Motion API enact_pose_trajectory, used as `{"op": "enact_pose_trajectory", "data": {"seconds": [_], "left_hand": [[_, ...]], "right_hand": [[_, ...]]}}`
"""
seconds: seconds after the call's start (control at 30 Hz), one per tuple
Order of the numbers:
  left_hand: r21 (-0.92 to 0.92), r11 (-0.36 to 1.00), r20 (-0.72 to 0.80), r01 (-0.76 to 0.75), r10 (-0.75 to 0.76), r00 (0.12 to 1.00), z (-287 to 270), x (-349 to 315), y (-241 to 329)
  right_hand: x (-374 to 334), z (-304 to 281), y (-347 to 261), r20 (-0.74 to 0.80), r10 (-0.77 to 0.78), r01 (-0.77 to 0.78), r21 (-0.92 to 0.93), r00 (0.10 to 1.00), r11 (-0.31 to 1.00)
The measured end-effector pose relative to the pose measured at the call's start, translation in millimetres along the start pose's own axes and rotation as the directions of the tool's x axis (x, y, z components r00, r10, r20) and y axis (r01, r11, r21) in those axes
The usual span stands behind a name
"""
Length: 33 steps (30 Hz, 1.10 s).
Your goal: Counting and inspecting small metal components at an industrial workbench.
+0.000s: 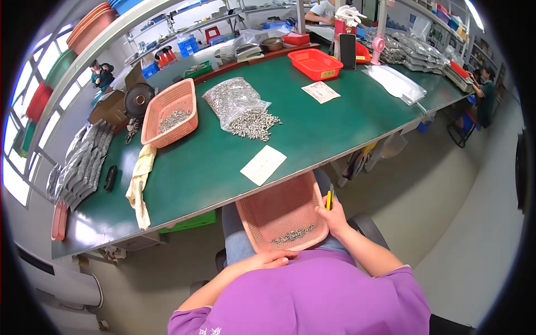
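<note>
On my lap rests a pink plastic basket [279, 202], its far end under the table's edge. Several small metal parts [293, 234] lie in its near end. My right hand [334, 219] is closed round a yellow and black utility knife [330, 199], which points up beside the basket's right rim. At the near rim my left hand [273, 258] lies flat against my purple shirt, fingers stretched out and holding nothing. Beyond, a clear plastic bag [231, 99] spills a heap of small metal parts [254, 124] onto the green table [206, 173]. A pale paper slip [263, 165] lies near the front edge.
At left stand another pink basket [187, 117], a black fan [138, 100], yellowish cloth [140, 173] and stacked filled bags [84, 162]. Toward the back are a red tray [315, 64], a phone [347, 51], a pink fan [378, 47] and flat plastic bags [396, 82]. Other people sit farther off.
</note>
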<state>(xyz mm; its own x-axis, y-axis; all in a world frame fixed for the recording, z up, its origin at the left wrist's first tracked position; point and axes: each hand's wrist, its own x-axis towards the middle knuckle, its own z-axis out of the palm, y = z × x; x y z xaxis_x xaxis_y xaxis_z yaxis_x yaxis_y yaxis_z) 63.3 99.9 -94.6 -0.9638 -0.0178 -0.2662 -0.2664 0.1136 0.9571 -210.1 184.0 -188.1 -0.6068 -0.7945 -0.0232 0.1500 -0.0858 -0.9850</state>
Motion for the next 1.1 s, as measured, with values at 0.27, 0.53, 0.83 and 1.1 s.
{"op": "enact_pose_trajectory", "data": {"seconds": [0.27, 0.53, 0.83, 1.1], "left_hand": [[-0.017, 0.994, -0.133, 0.104, -0.105, 0.986, 19.6, -26.3, -62.0], [0.202, 0.923, -0.756, 0.328, -0.066, 0.651, 17.3, -43.8, -95.3], [-0.208, 0.975, -0.821, -0.082, -0.129, 0.557, -12.6, -19.8, -94.0], [-0.093, 0.995, -0.844, 0.038, -0.099, 0.528, -23.3, -20.1, -84.4]], "right_hand": [[4.2, -1.6, -13.1, 0.029, 0.053, -0.055, 0.074, 0.998, 0.996], [3.8, 4.0, -10.8, 0.080, 0.090, -0.099, 0.124, 0.993, 0.987], [-2.8, 14.1, -7.7, 0.094, 0.077, -0.088, 0.126, 0.993, 0.988], [0.7, 4.6, -4.1, 0.084, 0.033, -0.021, -0.134, 0.996, 0.991]]}}
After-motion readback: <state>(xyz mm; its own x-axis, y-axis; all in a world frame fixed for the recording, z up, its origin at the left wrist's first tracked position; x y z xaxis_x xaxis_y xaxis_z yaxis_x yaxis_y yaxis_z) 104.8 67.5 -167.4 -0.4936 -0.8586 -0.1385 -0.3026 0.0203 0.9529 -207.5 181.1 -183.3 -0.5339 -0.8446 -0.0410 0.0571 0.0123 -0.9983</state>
